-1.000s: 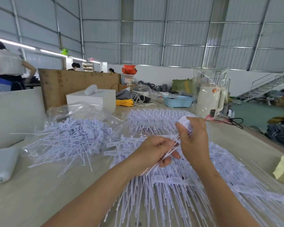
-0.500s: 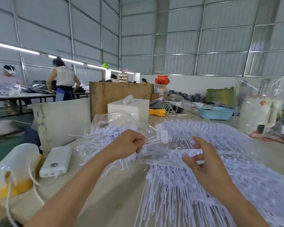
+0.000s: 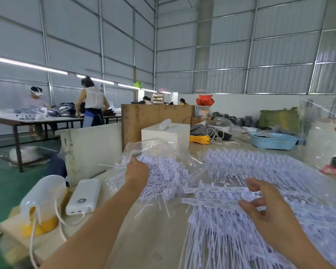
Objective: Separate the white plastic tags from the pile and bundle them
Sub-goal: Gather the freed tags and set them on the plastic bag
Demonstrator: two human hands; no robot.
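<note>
Now, left hand (image 3: 137, 172): has carried its pinched tags over onto the bagged heap (image 3: 163, 171); grip hidden, cannot tell.
Right hand (image 3: 268, 214): fingers spread, empty, over the main tag pile (image 3: 260, 171).
Meaning: one batch delivered; next pick due.

White tags (image 3: 231, 171), blue basket (image 3: 273, 141), yellow rope (image 3: 199, 138), green floor (image 3: 0, 183)

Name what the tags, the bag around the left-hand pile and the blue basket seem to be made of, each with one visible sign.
Tags: probably matte white plastic, thin stiff strips.
Bag: thin clear plastic film, glossy and crinkled, tags showing through.
Blue basket: likely moulded plastic, with an even colour and small perforations.
</note>
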